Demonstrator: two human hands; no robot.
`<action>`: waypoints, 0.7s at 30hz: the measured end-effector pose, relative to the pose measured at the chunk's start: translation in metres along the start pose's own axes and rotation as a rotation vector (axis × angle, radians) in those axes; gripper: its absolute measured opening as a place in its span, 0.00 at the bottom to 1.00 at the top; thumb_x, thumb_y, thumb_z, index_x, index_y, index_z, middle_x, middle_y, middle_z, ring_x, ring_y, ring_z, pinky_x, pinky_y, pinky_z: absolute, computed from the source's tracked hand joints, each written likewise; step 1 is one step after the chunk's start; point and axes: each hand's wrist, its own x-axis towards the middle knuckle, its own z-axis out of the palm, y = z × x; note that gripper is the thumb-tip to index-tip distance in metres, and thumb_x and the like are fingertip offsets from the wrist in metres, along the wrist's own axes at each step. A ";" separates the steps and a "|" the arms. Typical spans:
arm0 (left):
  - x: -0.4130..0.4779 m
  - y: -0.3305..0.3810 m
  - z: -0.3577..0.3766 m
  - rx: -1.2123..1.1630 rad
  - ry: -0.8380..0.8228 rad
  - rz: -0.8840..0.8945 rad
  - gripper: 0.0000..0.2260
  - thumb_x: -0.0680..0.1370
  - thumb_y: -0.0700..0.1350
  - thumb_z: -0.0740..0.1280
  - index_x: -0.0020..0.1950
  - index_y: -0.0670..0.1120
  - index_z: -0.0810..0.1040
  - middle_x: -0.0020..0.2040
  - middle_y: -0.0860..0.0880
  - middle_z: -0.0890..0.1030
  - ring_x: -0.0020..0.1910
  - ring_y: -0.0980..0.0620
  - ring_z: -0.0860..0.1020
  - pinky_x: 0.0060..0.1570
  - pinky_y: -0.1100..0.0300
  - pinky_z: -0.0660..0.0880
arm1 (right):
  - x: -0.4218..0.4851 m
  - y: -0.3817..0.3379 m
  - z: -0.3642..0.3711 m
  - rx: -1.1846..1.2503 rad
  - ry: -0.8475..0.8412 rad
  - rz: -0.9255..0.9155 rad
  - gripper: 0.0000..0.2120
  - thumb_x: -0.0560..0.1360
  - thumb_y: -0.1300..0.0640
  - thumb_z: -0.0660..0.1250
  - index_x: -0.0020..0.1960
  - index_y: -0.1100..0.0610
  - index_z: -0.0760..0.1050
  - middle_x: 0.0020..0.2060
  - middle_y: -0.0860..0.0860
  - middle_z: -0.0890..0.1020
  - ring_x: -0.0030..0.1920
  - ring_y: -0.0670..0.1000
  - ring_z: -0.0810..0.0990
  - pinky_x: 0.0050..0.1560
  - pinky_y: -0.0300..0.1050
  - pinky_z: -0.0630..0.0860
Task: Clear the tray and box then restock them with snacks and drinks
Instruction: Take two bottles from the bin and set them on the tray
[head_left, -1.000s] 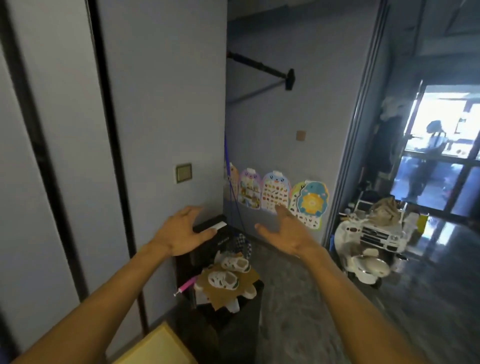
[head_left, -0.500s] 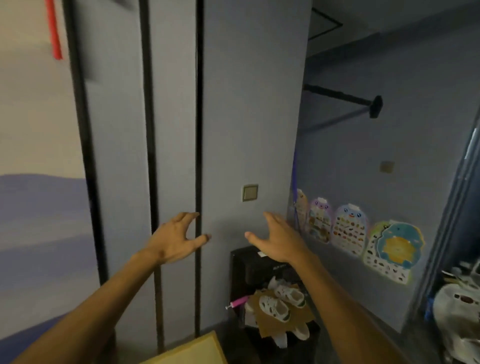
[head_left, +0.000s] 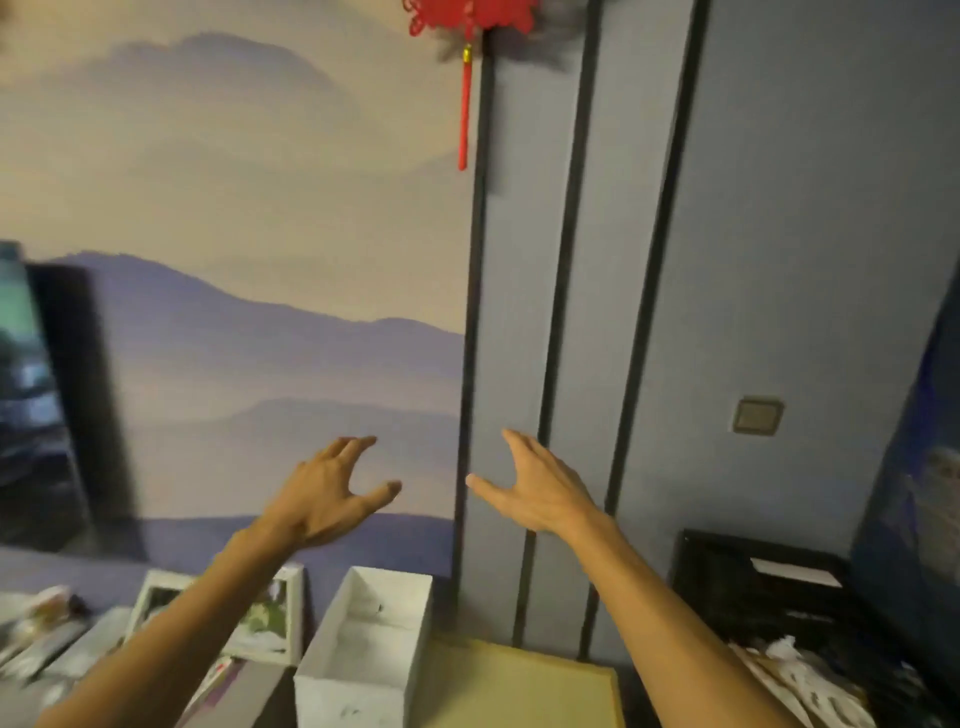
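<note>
I see my left grip and right grip raised side by side, fingers apart and holding nothing, above the white box and the yellow tray.

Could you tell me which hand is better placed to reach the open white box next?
Probably the left. Both are open and empty, but the left hand has its forearm right beside the white box, while the right hand has the yellow tray between its forearm and the box.

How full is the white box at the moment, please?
Empty, as far as shows: the white box is open-topped, with only bare inner walls visible.
</note>
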 end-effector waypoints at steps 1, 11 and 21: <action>-0.017 -0.018 -0.013 0.017 0.023 -0.046 0.45 0.71 0.79 0.56 0.81 0.54 0.66 0.78 0.48 0.71 0.73 0.42 0.74 0.71 0.45 0.72 | 0.007 -0.021 0.014 0.019 -0.018 -0.045 0.52 0.75 0.24 0.63 0.87 0.52 0.51 0.86 0.50 0.57 0.83 0.53 0.61 0.80 0.53 0.64; -0.211 -0.201 -0.160 0.156 0.209 -0.539 0.50 0.68 0.84 0.54 0.80 0.52 0.68 0.76 0.44 0.73 0.70 0.42 0.76 0.69 0.44 0.74 | 0.037 -0.263 0.134 0.133 -0.241 -0.434 0.50 0.77 0.26 0.64 0.87 0.54 0.52 0.85 0.54 0.58 0.82 0.58 0.63 0.78 0.58 0.66; -0.352 -0.317 -0.186 0.132 0.219 -0.856 0.40 0.75 0.76 0.62 0.81 0.54 0.65 0.79 0.45 0.70 0.72 0.44 0.73 0.70 0.43 0.73 | 0.017 -0.442 0.266 0.145 -0.450 -0.650 0.49 0.77 0.25 0.62 0.87 0.52 0.52 0.85 0.53 0.59 0.82 0.59 0.64 0.77 0.61 0.67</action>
